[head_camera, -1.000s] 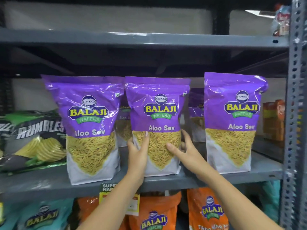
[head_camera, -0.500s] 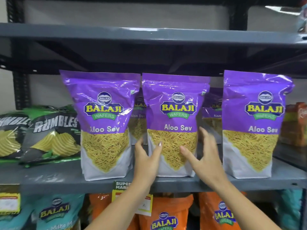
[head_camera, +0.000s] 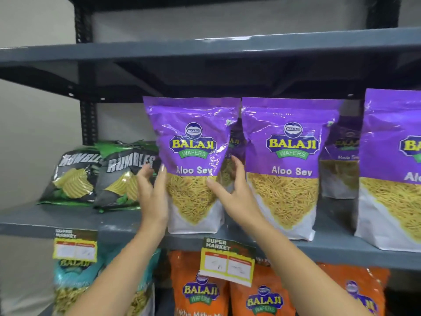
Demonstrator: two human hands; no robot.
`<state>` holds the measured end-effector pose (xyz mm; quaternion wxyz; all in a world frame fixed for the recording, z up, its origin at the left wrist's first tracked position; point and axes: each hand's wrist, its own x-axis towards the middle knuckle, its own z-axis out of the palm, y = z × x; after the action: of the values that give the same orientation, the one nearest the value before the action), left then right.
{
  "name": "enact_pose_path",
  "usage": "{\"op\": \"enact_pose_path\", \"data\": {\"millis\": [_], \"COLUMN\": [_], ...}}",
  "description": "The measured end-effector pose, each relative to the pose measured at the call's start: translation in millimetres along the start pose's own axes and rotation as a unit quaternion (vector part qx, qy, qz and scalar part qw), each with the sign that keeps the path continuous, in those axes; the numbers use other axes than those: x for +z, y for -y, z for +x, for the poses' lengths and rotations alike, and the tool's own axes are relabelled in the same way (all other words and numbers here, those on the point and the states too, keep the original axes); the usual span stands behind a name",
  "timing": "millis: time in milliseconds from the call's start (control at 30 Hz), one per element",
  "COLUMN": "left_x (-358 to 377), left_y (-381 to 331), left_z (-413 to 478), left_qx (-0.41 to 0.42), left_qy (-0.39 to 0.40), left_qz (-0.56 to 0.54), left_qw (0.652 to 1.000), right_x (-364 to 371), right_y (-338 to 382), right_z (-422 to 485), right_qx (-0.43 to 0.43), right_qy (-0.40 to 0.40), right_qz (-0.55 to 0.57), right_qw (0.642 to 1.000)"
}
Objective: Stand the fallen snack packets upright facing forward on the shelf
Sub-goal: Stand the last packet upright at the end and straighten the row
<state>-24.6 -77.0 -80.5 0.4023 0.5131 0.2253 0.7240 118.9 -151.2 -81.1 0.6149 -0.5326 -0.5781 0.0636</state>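
Note:
Three purple Balaji Aloo Sev packets stand upright and face forward on the grey shelf (head_camera: 68, 222). My hands hold the leftmost purple packet (head_camera: 191, 137) by its sides. My left hand (head_camera: 152, 195) is on its left edge, thumb on the front. My right hand (head_camera: 234, 195) grips its right edge, fingers behind it. The middle packet (head_camera: 289, 169) and the right packet (head_camera: 391, 169) stand untouched. More purple packets (head_camera: 341, 160) stand behind them. Two dark Rumbles packets (head_camera: 75, 176) (head_camera: 127, 176) lean back at the shelf's left end.
A shelf board (head_camera: 205, 49) runs close above the packet tops. Price tags (head_camera: 227, 261) (head_camera: 75, 245) hang from the shelf's front edge. Orange Balaji packets (head_camera: 200, 290) and teal packets (head_camera: 70, 281) fill the shelf below. A black upright post (head_camera: 87, 119) stands at the back left.
Both hands have left the middle purple packet and moved left onto the leftmost one. The view has swung left, so the right packet is now cut off by the frame edge.

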Motion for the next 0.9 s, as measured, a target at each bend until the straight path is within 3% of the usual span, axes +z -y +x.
{"op": "enact_pose_path", "data": {"millis": [133, 300, 700, 800, 900], "left_x": [18, 25, 24, 23, 16], "left_y": [20, 31, 24, 25, 17], "left_z": [17, 21, 13, 13, 16], "left_qx": [-0.073, -0.088, -0.088, -0.093, -0.057], "left_qy": [0.02, -0.004, 0.009, 0.022, -0.026], "left_qz": [0.021, 0.086, 0.072, 0.082, 0.148], "left_qw": [0.997, 0.992, 0.993, 0.992, 0.987], "right_x": [12, 13, 18, 12, -4], "right_y": [-11, -20, -17, -13, 4], "right_z": [13, 17, 11, 8, -1], "right_qx": [0.096, 0.098, 0.092, 0.106, 0.125], "right_qy": [0.046, 0.07, 0.036, 0.064, 0.104], "right_qz": [0.117, 0.133, 0.144, 0.141, 0.102], "right_qw": [0.987, 0.984, 0.985, 0.982, 0.981]}}
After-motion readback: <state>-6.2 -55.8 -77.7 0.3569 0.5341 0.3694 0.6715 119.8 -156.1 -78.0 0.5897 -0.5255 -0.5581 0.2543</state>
